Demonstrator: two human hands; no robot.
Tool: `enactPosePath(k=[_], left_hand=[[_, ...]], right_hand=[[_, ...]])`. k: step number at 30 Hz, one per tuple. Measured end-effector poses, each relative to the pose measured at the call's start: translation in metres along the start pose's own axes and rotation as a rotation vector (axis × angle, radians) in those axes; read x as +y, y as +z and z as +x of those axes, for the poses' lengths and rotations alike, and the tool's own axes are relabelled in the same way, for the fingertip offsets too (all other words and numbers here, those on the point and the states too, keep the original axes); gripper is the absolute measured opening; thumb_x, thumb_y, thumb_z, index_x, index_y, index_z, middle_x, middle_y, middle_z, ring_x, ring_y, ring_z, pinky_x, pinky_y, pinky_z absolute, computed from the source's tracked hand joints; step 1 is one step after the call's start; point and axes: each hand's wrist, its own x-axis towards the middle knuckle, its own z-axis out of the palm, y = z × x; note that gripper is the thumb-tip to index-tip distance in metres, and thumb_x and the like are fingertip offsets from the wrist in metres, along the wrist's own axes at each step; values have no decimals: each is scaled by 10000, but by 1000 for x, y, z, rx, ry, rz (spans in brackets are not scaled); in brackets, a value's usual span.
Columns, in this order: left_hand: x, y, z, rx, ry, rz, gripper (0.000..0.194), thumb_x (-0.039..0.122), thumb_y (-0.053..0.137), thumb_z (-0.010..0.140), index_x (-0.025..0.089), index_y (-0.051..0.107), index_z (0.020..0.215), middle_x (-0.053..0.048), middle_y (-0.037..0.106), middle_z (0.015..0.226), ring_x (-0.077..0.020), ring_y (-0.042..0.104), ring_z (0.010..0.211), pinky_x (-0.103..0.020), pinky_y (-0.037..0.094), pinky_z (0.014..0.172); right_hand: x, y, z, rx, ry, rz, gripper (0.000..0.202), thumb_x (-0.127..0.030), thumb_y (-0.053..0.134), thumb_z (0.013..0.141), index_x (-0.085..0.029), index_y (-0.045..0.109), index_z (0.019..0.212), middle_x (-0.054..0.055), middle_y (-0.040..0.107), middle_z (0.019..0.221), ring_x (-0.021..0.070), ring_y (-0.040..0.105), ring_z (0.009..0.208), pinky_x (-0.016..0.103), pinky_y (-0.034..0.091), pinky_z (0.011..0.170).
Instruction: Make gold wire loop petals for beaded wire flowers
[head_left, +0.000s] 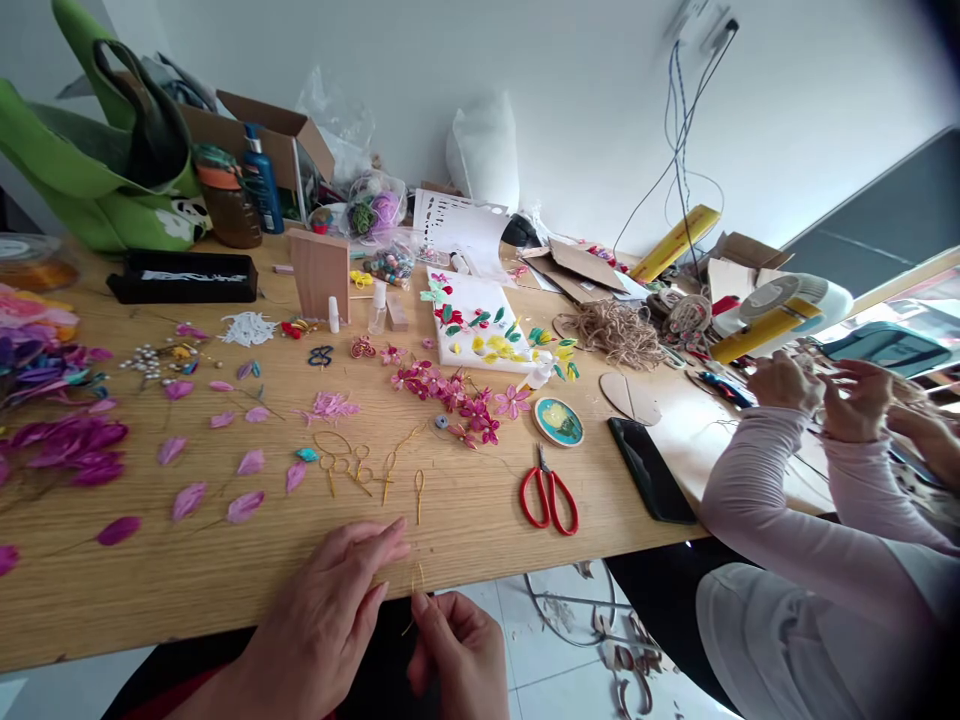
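Near the table's front edge, my right hand [461, 645] pinches a thin gold wire loop [418, 577] between thumb and fingers. Just left of it is my left hand [322, 610], its fingers stretched out beside the wire, with nothing visible in them. Beyond my hands, a twisted gold wire loop [419, 497] lies on the wooden table [225, 580]. More gold wire loops [360, 465] lie a little further left. Red-handled scissors [549, 497] rest to the right, with a round embroidered piece [559, 421] behind them.
Pink petals [245, 507] are spread at the left, and magenta flowers [450, 390] lie mid-table. A white foam board [480, 320] holds small leaves and flowers. At the right are a black phone [651, 470] and a person in pale sleeves [772, 470].
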Motion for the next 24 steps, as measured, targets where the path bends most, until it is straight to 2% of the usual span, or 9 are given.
enactPosePath(k=[4, 11, 20, 24], left_hand=[[-1, -1, 1, -4, -4, -15, 495, 110, 433, 948, 170, 371, 1436, -72, 649, 1196, -175, 563, 1176, -269, 489, 991], [-1, 0, -2, -16, -15, -15, 510, 107, 439, 944, 175, 355, 1442, -68, 658, 1192, -176, 557, 1186, -273, 490, 998], [0, 0, -1, -15, 8, 10, 491, 95, 437, 944, 146, 383, 1429, -75, 657, 1191, -167, 550, 1197, -254, 476, 1004], [2, 0, -1, -14, 7, 43, 480, 97, 436, 947, 142, 398, 1423, -69, 658, 1195, -169, 540, 1209, -251, 474, 1000]], right_hand=[[3, -2, 5, -34, 32, 92, 454, -562, 765, 656, -187, 537, 537, -11, 501, 322, 62, 315, 315, 196, 197, 407], [18, -11, 17, -146, 64, 56, 476, -602, 729, 686, -184, 535, 563, -5, 503, 320, 61, 292, 311, 219, 171, 418], [32, -10, 20, -112, 82, 88, 478, -622, 692, 695, -202, 503, 569, -22, 464, 309, 64, 265, 291, 217, 133, 390], [34, -9, 21, -109, 86, 111, 455, -586, 683, 716, -208, 478, 566, -36, 447, 309, 57, 253, 301, 223, 118, 402]])
